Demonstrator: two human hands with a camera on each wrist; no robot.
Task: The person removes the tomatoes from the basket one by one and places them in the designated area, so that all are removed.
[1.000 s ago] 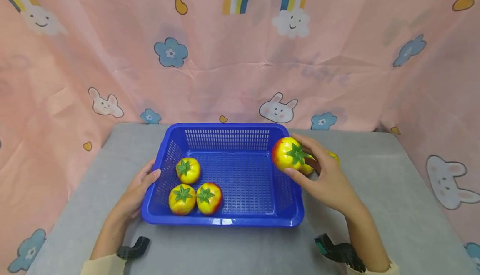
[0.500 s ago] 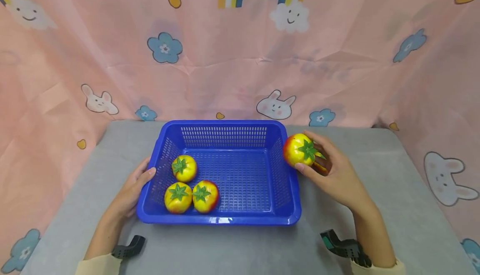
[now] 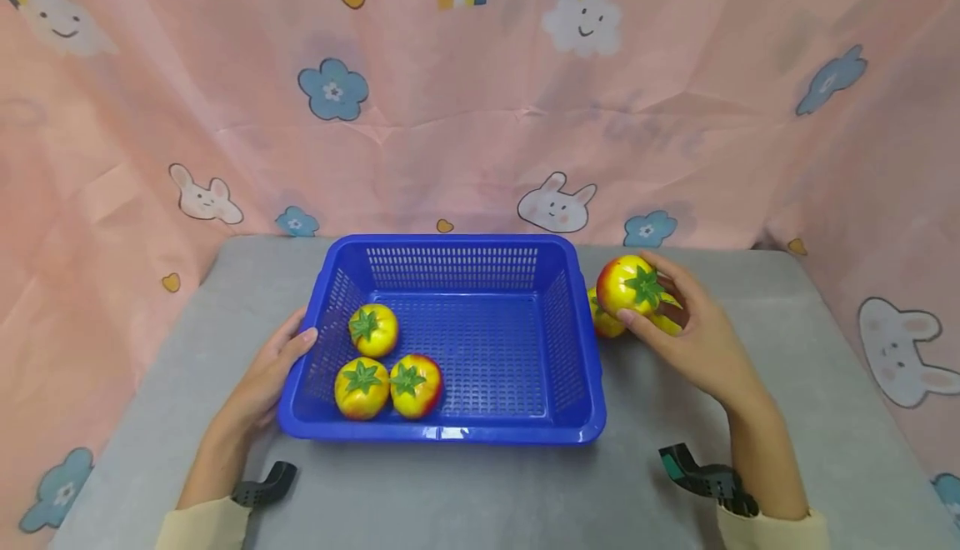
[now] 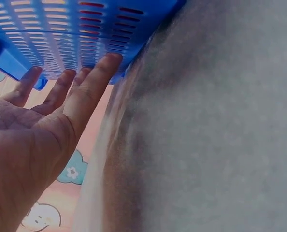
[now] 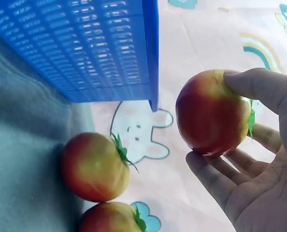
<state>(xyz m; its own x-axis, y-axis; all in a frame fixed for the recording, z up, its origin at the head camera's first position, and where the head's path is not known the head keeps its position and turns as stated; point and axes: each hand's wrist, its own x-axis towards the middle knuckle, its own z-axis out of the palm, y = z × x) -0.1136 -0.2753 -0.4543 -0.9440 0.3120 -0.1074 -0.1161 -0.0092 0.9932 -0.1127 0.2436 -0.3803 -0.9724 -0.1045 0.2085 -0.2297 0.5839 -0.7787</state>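
Observation:
In the head view, a blue plastic basket [image 3: 480, 433] stands on the grey table. Three yellow-red toy tomatoes with green leafy tops, one of them a tomato [image 3: 417, 387], lie in its left part. My left hand [image 3: 270, 367] rests against the left side, thumb at the rim; straight fingers [image 4: 85, 96] touch the slotted wall in the left wrist view. Right of the basket my right hand [image 3: 690, 333] holds another tomato [image 5: 213, 113] between thumb and fingertips, raised off the table. Below it in the right wrist view are a tomato [image 5: 95, 166] and a second tomato [image 5: 112, 220].
The grey tabletop [image 3: 465, 500] extends around the basket. A pink curtain [image 3: 450, 158] printed with rabbits, flowers and rainbows hangs behind and at both sides. Each wrist wears a black mount, such as the right wrist mount [image 3: 705, 479].
My right hand has moved right with its tomato, from over the basket's right rim to outside it, baring a tomato on the table. My left hand stays at the basket's left side.

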